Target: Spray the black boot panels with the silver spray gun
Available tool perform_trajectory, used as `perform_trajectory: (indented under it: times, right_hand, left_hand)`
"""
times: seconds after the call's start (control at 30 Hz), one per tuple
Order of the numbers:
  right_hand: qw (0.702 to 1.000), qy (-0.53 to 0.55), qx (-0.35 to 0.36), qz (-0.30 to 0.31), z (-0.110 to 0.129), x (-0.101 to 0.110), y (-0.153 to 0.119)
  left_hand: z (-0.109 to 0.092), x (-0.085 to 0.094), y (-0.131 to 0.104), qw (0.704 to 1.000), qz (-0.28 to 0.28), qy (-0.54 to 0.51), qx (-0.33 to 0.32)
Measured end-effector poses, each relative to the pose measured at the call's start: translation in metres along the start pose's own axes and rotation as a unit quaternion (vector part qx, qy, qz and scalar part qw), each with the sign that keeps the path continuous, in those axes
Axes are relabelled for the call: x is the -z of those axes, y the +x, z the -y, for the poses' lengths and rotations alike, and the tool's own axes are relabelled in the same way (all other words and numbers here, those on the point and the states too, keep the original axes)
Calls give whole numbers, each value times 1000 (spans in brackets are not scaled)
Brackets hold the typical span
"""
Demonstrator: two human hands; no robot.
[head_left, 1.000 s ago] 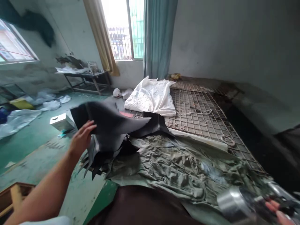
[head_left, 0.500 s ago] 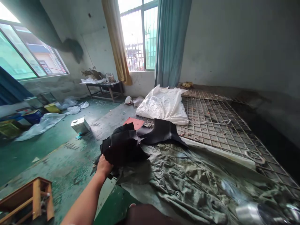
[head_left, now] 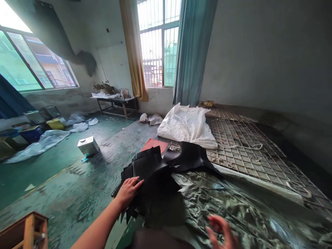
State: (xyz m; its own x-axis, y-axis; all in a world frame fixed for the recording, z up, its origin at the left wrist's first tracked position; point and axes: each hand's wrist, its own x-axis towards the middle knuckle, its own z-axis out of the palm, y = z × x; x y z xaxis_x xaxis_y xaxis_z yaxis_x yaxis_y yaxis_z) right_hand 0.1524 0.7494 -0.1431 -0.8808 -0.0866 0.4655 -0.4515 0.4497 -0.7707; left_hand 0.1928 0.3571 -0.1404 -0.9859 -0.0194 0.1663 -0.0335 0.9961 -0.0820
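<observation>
A stack of black sheets (head_left: pixel 147 166) lies at the near edge of a raised surface. My left hand (head_left: pixel 129 191) rests on the stack's left side with its fingers spread over the top sheet. My right hand (head_left: pixel 220 230), blurred at the lower right, hangs above the crumpled green-grey cloth (head_left: pixel 233 204) with its fingers apart and nothing in them. Behind the stack, another black piece (head_left: pixel 192 155) lies partly over the cloth's far edge. A red sheet (head_left: pixel 155 146) shows beyond the stack.
A white sack (head_left: pixel 186 124) lies on a rusty wire grid (head_left: pixel 241 138). To the left on the green floor are a metal can (head_left: pixel 88 146), plastic sheeting (head_left: pixel 38 145) and a wooden stool (head_left: pixel 28 230). A low table (head_left: pixel 114 100) stands near the windows.
My left hand has gone from gripping the stack's edge to lying on it with fingers spread. The raised black sheets have settled flatter. My right hand has come into view.
</observation>
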Motion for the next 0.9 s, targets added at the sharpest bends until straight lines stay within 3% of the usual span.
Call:
perform_trajectory:
  times: [0.13,0.2,0.27,0.37,0.43,0.53,0.67,0.73,0.8,0.9]
  right_hand:
    - [967,-14,202,153,73,-98,51]
    - [942,-87,262,192,91,-133,65]
    - [930,-119,294,183,95,-154,70]
    - [937,-73,317,124,85,-161,71]
    - [951,-54,297,67,78,-159,74]
    - [969,-94,228,-27,71,-158,86]
    - [977,-145,116,-104,58,-160,103]
    - [985,-128,33,-113,50,-160,109]
    - [992,-92,-44,-79,45,-159,113]
    - [996,-63,-57,-16,50,-157,122]
  left_hand:
    - [-3,-14,-4,999,-38,-16,-25]
    - [-5,-19,-6,998,-60,-22,-28]
    - [-6,-21,-9,996,-81,-26,-23]
    - [-4,-18,-12,994,-108,-32,-2]
    - [-2,-16,-9,993,-114,-37,11]
    - [-2,-17,2,994,-97,-47,15]
    - [-6,-23,16,996,-53,-67,5]
    - [-7,-26,17,996,-36,-78,-1]
    - [-8,-28,16,996,-23,-87,1]
    - [-11,-29,14,995,-13,-95,6]
